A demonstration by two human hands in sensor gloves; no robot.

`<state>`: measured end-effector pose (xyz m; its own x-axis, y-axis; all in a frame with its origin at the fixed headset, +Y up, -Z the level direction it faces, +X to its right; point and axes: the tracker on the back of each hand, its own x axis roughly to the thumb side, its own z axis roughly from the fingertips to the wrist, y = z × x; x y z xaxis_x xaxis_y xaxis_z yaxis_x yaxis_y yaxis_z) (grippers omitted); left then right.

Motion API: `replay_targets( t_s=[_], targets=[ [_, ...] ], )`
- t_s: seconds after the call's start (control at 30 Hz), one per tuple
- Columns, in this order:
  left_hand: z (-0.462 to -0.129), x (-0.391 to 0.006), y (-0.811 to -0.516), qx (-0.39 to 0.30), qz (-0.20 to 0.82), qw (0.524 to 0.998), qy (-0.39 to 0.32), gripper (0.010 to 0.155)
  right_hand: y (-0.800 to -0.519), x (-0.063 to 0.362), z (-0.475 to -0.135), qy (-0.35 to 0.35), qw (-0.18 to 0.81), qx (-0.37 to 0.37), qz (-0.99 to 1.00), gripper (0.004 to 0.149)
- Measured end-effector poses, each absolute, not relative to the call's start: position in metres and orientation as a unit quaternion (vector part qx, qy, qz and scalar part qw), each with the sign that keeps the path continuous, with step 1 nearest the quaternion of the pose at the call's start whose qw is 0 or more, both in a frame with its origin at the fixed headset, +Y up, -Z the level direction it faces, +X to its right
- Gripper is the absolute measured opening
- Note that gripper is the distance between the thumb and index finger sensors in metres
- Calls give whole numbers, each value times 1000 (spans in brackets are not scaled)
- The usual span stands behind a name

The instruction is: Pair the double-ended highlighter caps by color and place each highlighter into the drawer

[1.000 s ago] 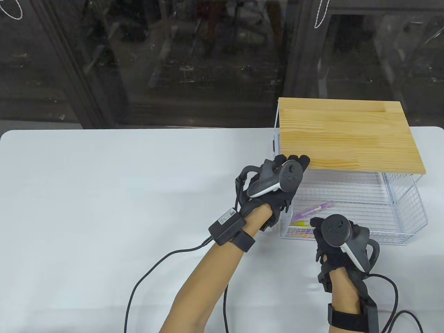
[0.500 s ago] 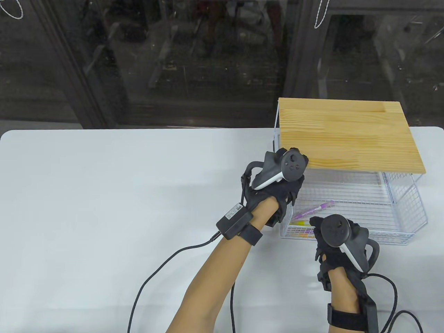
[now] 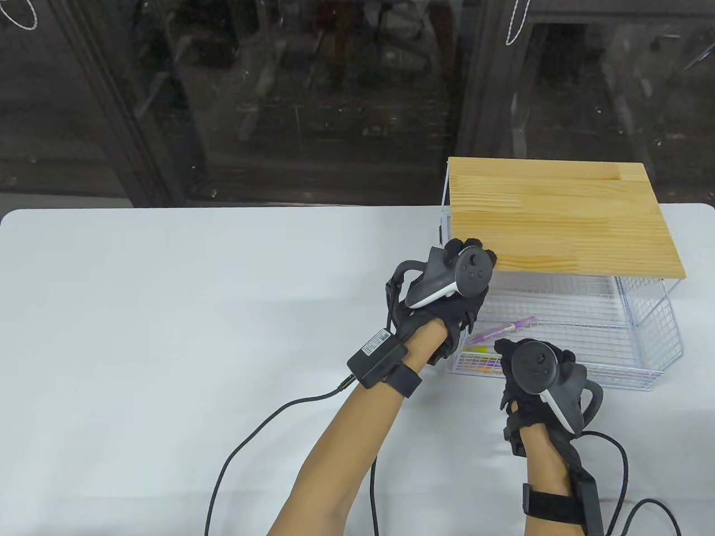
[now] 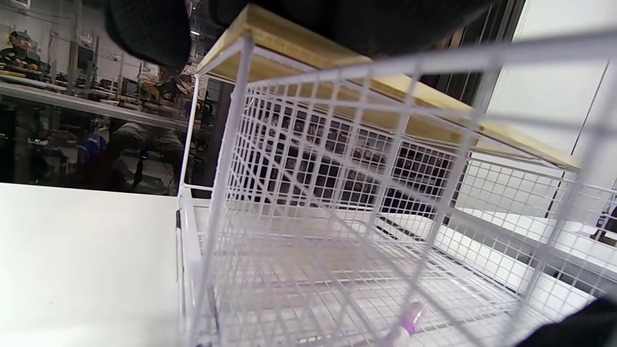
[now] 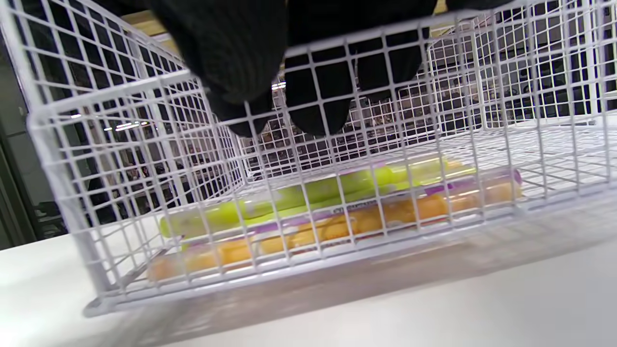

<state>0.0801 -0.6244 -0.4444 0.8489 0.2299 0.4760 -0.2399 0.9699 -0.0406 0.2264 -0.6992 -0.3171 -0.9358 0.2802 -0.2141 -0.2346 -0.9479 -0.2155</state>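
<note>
Drawer (image 3: 642, 340), wire mesh: light, stiff, slides easily. My right hand (image 3: 530, 379) hooks its front rim; left hand (image 3: 452, 290) braces wooden top (image 3: 558, 218), fingers flat.

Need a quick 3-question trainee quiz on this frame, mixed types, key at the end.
1. True or false: the wire drawer is fully shut under the wooden top.
2. Multiple choice: where does the right hand sit? A) on the wooden top B) at the drawer's front wall C) flat on the table, away from the drawer
3. Fill in: through the drawer's front mesh, the right wrist view shows a green highlighter and an ___ one beside it.

Key: 1 false, it is pulled out. 2 B; the left hand rests at the top's front left corner. 3 orange; a purple highlighter lies further back.
</note>
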Motion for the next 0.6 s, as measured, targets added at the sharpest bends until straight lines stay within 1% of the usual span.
replay_targets(
  t_s=[0.2,0.3,0.6],
  targets=[
    [-445,79,-624,14,120,961,-248,62,-699,231,-320,-98,141,-118,978,40],
    [-446,77,-626,3,130,960,-249,62,-700,230,-328,-102,140,-117,978,40],
    [-446,75,-627,5,138,958,-252,62,-699,232,-346,-96,127,-117,980,41]
  ],
)
